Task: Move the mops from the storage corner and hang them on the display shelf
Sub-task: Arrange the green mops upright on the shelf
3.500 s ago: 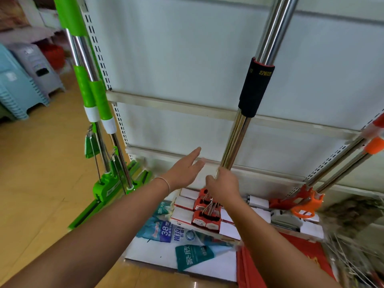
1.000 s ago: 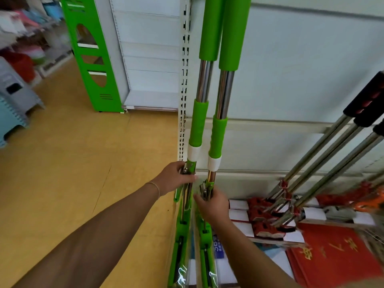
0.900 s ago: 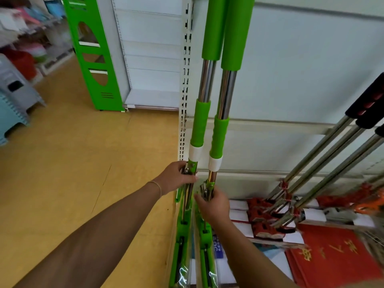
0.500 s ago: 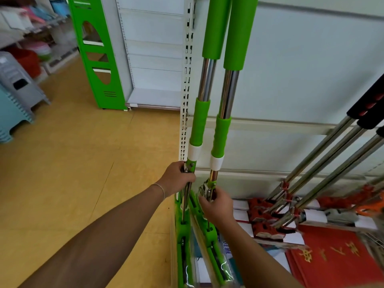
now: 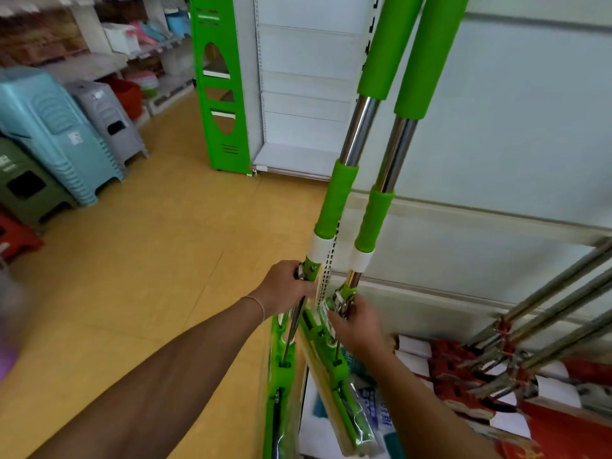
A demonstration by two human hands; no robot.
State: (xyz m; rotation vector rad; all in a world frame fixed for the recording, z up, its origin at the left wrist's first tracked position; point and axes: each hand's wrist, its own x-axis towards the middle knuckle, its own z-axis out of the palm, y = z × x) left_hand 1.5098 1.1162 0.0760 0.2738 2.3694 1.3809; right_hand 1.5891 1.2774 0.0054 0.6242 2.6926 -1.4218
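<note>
Both green mops now tilt rightward, their heads swung apart since 0.5 s ago. Handle tops are cut off above. Left hand [image 5: 285, 286] grips the left mop [image 5: 334, 207]; right hand [image 5: 356, 324] clasps the right mop [image 5: 374, 217] at its metal lever, poles rising above both fists.

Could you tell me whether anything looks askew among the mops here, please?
Yes: the right green mop, gripped by the right hand, has its head splayed outward, no longer parallel to the left green mop.
</note>
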